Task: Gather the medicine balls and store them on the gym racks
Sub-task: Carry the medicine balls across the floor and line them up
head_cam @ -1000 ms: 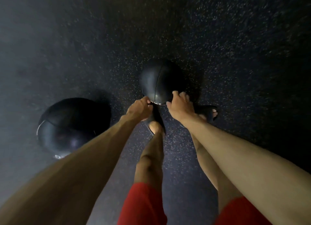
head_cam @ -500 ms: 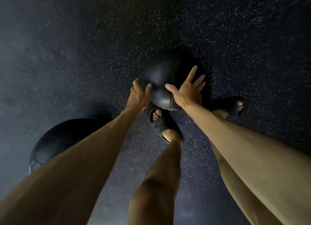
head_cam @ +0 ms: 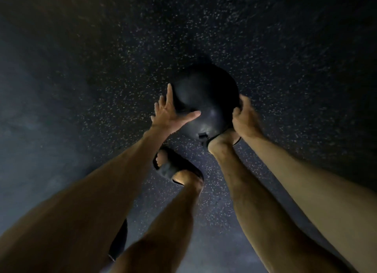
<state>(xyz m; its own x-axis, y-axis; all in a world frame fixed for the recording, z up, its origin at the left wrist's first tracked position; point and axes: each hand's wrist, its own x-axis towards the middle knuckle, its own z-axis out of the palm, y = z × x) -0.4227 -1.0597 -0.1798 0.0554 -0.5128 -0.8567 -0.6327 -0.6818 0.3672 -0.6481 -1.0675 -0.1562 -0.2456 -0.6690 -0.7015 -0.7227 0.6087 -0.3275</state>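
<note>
Dark speckled rubber flooring lies beneath the black medicine ball, which the left hand presses with straight, spread fingers on one side and the right hand grips with curled fingers on the other, near a foot in a black sandal.

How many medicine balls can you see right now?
2. One medicine ball sits between the left hand and right hand. A second ball shows only as a dark sliver behind the left forearm, lower left. Others may lie out of view.
</note>
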